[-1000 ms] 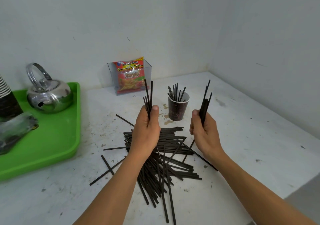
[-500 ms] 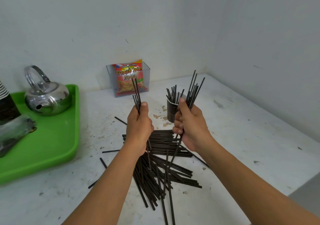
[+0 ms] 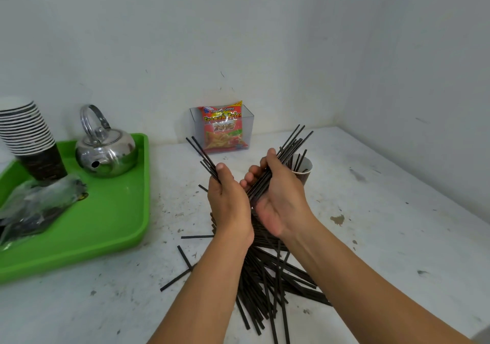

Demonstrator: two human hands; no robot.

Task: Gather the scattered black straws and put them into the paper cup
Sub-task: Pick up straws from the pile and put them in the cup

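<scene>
- Loose pile [image 3: 265,285]: thin, straight, matte black straws, crisscrossed on the scuffed white desk [image 3: 384,237], most lying near-to-far.
- Left grip [image 3: 229,205]: clenched round a small bundle [image 3: 202,155], its tips slanting up-left.
- Right grip [image 3: 281,200]: clenched round a larger bundle [image 3: 291,144], which fans up-right just before the paper cup [image 3: 307,178].
- Paper cup: brown wall, white inside, a few straws standing in it.
- Left: glossy green tray [image 3: 106,224], 1 polished steel kettle [image 3: 106,155].

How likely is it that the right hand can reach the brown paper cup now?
Probably yes. The right hand, gripping a bundle of black straws, is just in front of the brown paper cup, with nothing between.
</scene>
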